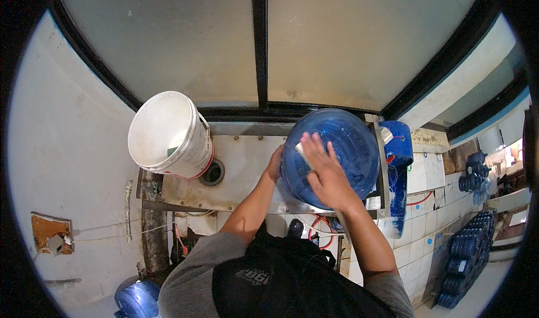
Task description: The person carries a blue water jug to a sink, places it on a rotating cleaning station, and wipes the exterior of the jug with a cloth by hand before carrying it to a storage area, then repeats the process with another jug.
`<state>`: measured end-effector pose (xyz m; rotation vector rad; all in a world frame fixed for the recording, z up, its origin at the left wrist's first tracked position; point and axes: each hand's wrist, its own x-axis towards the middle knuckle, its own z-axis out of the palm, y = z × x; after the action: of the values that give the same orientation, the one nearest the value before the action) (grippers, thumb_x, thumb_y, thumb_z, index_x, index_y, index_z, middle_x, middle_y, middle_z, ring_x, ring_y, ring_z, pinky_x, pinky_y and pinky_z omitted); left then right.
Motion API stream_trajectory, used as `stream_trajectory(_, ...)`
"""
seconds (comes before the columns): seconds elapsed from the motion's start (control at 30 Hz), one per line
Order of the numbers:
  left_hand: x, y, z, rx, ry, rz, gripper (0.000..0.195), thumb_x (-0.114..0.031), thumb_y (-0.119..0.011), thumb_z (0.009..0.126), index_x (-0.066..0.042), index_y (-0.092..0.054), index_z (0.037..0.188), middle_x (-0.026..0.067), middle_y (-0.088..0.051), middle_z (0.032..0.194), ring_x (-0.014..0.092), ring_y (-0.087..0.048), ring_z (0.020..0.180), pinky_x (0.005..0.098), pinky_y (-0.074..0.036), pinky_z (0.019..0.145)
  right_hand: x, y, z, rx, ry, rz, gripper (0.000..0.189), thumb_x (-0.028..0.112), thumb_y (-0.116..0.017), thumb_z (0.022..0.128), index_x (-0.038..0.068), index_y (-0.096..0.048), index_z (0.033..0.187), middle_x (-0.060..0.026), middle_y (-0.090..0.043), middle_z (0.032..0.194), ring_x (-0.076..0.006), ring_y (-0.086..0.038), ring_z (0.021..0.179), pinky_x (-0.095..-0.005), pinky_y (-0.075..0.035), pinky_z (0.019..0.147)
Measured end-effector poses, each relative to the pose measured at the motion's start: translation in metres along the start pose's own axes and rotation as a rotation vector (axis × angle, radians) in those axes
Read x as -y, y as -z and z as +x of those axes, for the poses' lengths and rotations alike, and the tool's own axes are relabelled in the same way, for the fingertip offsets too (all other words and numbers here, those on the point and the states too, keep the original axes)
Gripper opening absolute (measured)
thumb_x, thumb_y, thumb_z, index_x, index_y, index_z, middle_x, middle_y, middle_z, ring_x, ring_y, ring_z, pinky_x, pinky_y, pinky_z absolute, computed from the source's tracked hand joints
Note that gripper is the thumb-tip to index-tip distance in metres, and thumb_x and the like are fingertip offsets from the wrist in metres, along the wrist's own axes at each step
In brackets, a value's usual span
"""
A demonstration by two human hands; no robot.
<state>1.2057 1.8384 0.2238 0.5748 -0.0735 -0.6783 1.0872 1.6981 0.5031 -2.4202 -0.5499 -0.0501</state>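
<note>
A large translucent blue water jug [349, 149] rests on the metal worktop [252, 183] in front of me, its broad round end facing up. My left hand [276, 163] holds the jug's left side. Flat on the jug's upper face lies my right hand [326, 166], fingers stretched out. Beneath those fingers a pale pad [300, 149] shows only at its edge, so its exact kind is hidden. Left of the jug stands a white plastic bucket [141, 137], tilted in view, with a small dark green item [172, 150] inside.
A round drain hole [212, 172] opens beside the bucket. Dark-framed glass panels [337, 44] rise behind the worktop. Blue plastic containers [396, 143] hang past its right end. More blue jugs stand on the floor at lower left [137, 299] and far right [463, 259].
</note>
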Motion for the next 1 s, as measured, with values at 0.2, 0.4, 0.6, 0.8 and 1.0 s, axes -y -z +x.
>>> stream_trajectory(0.2,0.09,-0.004,-0.046,-0.475,-0.493,0.093,0.07,-0.056,-0.056,0.098,-0.008,-0.048,0.149,0.0131,-0.062,0.14,0.027,-0.064,0.122,0.0441,-0.048,0.109,-0.034,0.014,0.01,-0.066,-0.087,-0.048,0.079,0.002,-0.05,0.085,0.006,-0.028,0.161,-0.0184,-0.023,0.168,-0.0359,-0.016,0.157,-0.0535,-0.006,0.126)
stream_trajectory(0.4,0.005,-0.033,-0.024,-0.18,-0.05,-0.144,0.057,-0.047,-0.054,0.101,-0.004,-0.059,0.138,0.0149,-0.068,0.128,0.027,-0.069,0.112,0.0439,-0.054,0.102,-0.028,0.024,-0.001,0.097,0.048,-0.025,0.081,0.006,-0.052,0.081,0.009,-0.033,0.16,-0.0139,-0.028,0.167,-0.0347,-0.02,0.156,-0.0526,-0.006,0.127)
stream_trajectory(0.6,-0.057,-0.095,-0.002,-0.191,0.02,-0.045,0.047,-0.039,-0.051,0.103,-0.003,-0.064,0.131,0.0122,-0.073,0.115,0.024,-0.072,0.099,0.0413,-0.058,0.093,-0.03,0.027,0.002,0.057,-0.004,-0.015,0.08,0.006,-0.051,0.081,0.008,-0.033,0.159,-0.015,-0.029,0.167,-0.0365,-0.019,0.156,-0.0533,-0.006,0.126)
stream_trajectory(0.8,0.031,-0.112,-0.077,-0.349,-0.628,0.423,0.062,-0.043,-0.045,0.106,-0.003,-0.041,0.153,0.0145,-0.051,0.15,0.027,-0.052,0.135,0.042,-0.041,0.115,-0.02,0.022,-0.006,0.021,0.014,0.009,0.081,0.006,-0.05,0.079,0.007,-0.035,0.159,-0.0161,-0.031,0.166,-0.037,-0.02,0.156,-0.0537,-0.005,0.126)
stream_trajectory(1.0,0.055,0.031,-0.016,-0.153,-0.264,-0.062,0.072,-0.053,-0.046,0.105,-0.003,-0.035,0.156,0.0141,-0.047,0.153,0.026,-0.049,0.138,0.0406,-0.037,0.117,-0.013,0.015,-0.001,0.027,0.048,-0.016,0.081,0.005,-0.049,0.078,0.007,-0.035,0.159,-0.016,-0.031,0.166,-0.0369,-0.02,0.156,-0.0533,-0.005,0.126)
